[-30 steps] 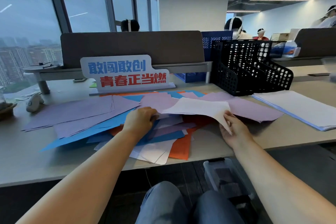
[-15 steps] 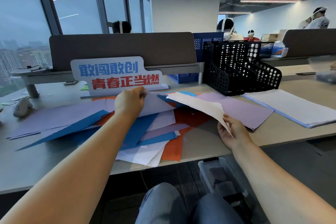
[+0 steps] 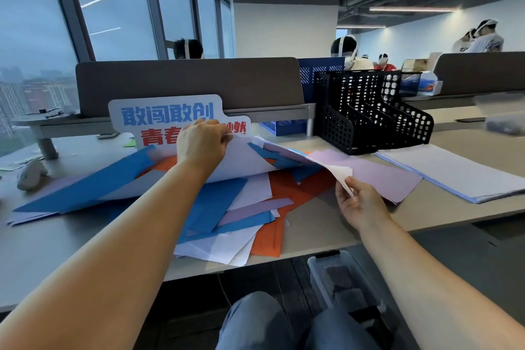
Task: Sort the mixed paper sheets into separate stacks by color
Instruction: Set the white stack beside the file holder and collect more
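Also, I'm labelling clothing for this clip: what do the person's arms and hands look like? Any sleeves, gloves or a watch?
No sleeve shows on the left forearm or the right forearm; both are bare right to the frame edge. The left hand and right hand are ungloved. No watch, band or bracelet shows at either wrist, and no markings are visible.
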`<state>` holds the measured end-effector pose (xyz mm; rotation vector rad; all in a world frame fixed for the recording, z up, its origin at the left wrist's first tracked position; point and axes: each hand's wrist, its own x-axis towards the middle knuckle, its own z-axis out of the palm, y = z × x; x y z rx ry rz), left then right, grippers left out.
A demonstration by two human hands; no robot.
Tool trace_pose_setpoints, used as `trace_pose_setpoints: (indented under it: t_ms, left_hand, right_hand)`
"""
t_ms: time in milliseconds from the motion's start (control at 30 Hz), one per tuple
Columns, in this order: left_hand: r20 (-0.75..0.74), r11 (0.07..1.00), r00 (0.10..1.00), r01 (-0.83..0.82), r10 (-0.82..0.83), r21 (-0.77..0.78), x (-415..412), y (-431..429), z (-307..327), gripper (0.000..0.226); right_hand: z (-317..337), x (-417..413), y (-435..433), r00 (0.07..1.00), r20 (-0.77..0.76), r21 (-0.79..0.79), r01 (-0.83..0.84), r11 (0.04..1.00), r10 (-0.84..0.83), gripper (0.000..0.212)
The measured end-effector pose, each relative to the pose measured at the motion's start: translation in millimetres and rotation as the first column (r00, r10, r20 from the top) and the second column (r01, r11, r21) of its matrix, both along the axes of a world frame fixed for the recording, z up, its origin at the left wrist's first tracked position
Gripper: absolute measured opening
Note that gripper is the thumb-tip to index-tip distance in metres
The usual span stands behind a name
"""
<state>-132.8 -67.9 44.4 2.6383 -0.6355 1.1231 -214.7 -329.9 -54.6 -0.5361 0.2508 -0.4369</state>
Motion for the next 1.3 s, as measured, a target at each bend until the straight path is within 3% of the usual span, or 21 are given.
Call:
trace_pose_setpoints:
  t_ms: [67,133,200,300,433,500,633,733,867,1133,1233,1300]
  left_hand:
    - [-0.023,0.994,1.000,0.010,-0.008,0.105,3.3,-2.5,6.6,0.027]
    - [-0.180,0.969,0.984,0.058,-0.014,0.239,4.0,-6.4,10.7,0.025]
    - [-0.243,0.966,0.970,0.051,0.012,0.252,1.2,-5.2,13.8,0.024]
    - [-0.082,0.998,0.996,-0.041,0.045,0.052,2.1,3.0,19.5,0.025]
    - [-0.114,0.994,0.993,0.000,0.012,0.105,1.6,-1.4,21.8,0.027]
    - [-0.105,0.997,0.994,0.039,-0.032,0.066,0.9,-3.5,24.6,0.027]
    - [-0.023,0.997,0.997,0.077,-0.077,0.000,-1.0,-7.4,31.9,0.024]
    - [0.072,0.997,0.996,0.065,-0.061,-0.051,-2.6,-9.9,41.8,0.024]
    - [0.179,0.989,0.984,0.024,0.002,-0.145,-6.0,-12.2,60.9,0.025]
    - [0.153,0.989,0.986,-0.039,0.062,-0.146,-10.4,-36.2,90.8,0.026]
    - [0.083,0.941,0.997,0.024,0.005,-0.339,-9.2,-42.2,93.3,0.027]
    - [0.059,0.843,0.992,0.123,-0.108,-0.524,-10.0,-44.3,92.1,0.027]
  right_hand:
    - [-0.5,-0.1,-1.7,1.000,-0.001,0.001,0.002,1.000,-0.002,0.012]
    - [-1.8,-0.9,-1.5,1.000,-0.009,-0.009,0.004,1.000,-0.005,0.011]
    - [-3.3,-1.6,-0.5,1.000,-0.014,-0.015,0.010,1.000,-0.010,0.014]
    - [-5.2,-0.9,0.2,0.999,-0.046,-0.024,0.023,0.999,-0.024,0.024]
    - [-3.4,-1.3,2.0,0.997,-0.070,-0.026,0.027,0.999,-0.028,0.025]
    - [-2.4,-2.9,4.5,0.994,-0.101,-0.051,0.038,0.998,-0.043,0.039]
    - [-6.5,-5.8,5.3,0.967,-0.247,-0.232,-0.002,0.973,-0.056,0.048]
    - [-5.3,-6.9,4.6,0.902,-0.408,-0.422,-0.048,0.905,-0.143,0.044]
    - [-6.1,-8.3,-2.0,0.857,-0.425,-0.685,-0.095,0.723,-0.290,0.039]
    - [1.0,-17.5,-1.8,0.831,-0.522,-0.761,-0.352,0.545,-0.192,0.046]
    - [1.1,-21.6,-1.9,0.819,-0.553,-0.744,-0.400,0.535,-0.157,0.045]
    - [1.1,-24.7,-3.6,0.827,-0.551,-0.734,-0.415,0.538,-0.113,0.046]
